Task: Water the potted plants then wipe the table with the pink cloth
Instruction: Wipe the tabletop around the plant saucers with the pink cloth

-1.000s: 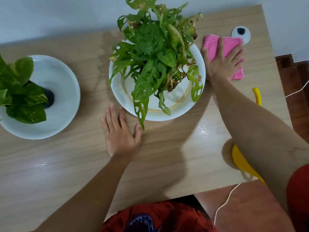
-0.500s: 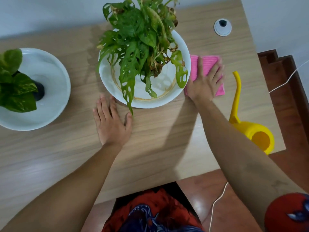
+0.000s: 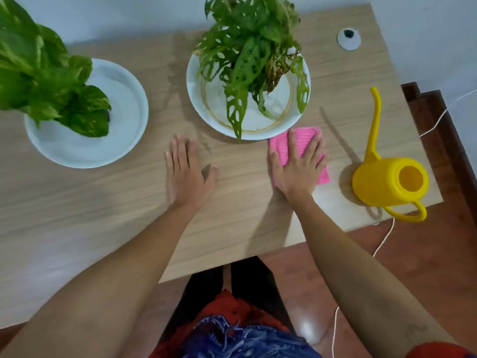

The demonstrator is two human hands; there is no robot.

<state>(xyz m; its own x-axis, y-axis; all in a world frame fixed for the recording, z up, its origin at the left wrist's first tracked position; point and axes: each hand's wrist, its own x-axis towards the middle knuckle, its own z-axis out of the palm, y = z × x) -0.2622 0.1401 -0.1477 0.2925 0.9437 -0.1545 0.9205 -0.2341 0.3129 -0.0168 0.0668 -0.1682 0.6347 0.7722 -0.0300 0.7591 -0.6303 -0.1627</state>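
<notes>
The pink cloth (image 3: 281, 147) lies flat on the wooden table (image 3: 245, 218), just in front of the middle plant's white saucer (image 3: 196, 99). My right hand (image 3: 299, 166) presses on the cloth with straight, spread fingers. My left hand (image 3: 187, 174) rests flat on the bare tabletop to the left, fingers straight. The holed-leaf plant (image 3: 247, 52) stands in that saucer. A second plant (image 3: 44, 81) with broad leaves stands in a white saucer (image 3: 124, 120) at the left. The yellow watering can (image 3: 387, 182) stands at the table's right front corner, spout pointing away.
A round white cable cap (image 3: 349, 39) sits in the tabletop at the back right. A white cable (image 3: 382, 241) hangs down past the right edge over the brown floor. A pale wall runs behind the table.
My right hand has slid the pink cloth from the back right, around the middle saucer, toward the front of the table. My left hand has stayed flat on the table.
</notes>
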